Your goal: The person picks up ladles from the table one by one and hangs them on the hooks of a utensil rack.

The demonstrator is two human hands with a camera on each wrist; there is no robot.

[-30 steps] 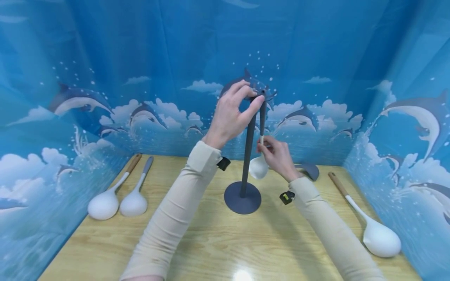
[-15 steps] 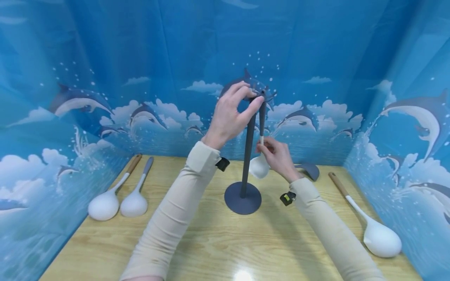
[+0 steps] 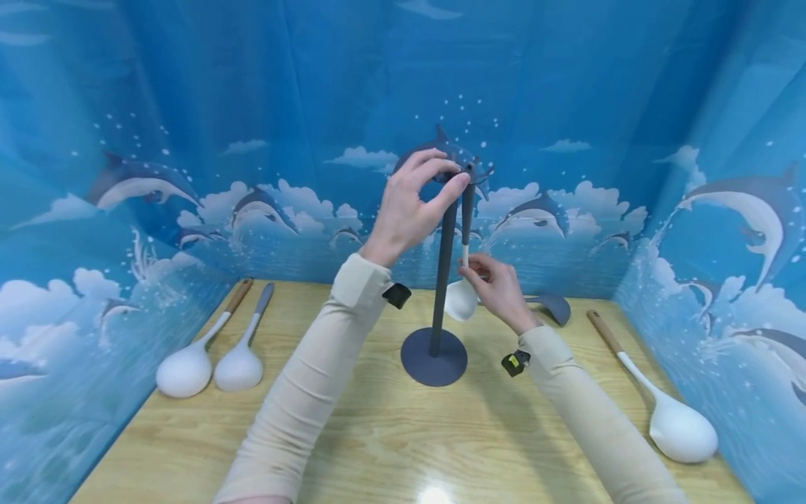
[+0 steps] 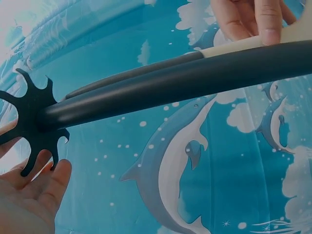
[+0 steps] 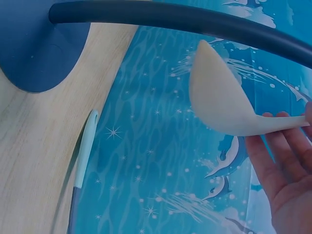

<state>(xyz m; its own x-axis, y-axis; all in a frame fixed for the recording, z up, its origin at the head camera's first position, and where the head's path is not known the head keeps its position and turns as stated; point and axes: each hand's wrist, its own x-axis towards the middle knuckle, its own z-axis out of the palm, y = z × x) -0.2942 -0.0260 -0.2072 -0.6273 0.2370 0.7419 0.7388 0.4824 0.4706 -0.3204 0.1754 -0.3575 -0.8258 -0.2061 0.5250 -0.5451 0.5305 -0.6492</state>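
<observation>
My left hand (image 3: pixel 412 203) grips the top of a dark utensil stand (image 3: pixel 443 266), its fingertips at the hooked ring (image 4: pixel 36 109) in the left wrist view. A white ladle (image 3: pixel 461 301) with a dark handle hangs upright beside the pole, the handle's top end up among the hooks. Thumb and fingers of my right hand (image 3: pixel 497 283) pinch the ladle's white neck, just above the bowl. Seen from the right wrist, the bowl (image 5: pixel 219 97) is clear of the table. The upper tip of the handle is partly hidden behind the hooks and my left thumb.
At left lie a wooden-handled white ladle (image 3: pixel 185 367) and a grey-handled one (image 3: pixel 239 364). Another white ladle (image 3: pixel 683 427) is near the right wall. A dark ladle (image 3: pixel 554 308) lies at the back, behind my right hand. A dolphin-print curtain (image 3: pixel 352 77) encloses the table.
My right fingers sit slightly lower on the ladle's neck, and more of the white neck shows above them. My left hand keeps its grip on the stand, practically still.
</observation>
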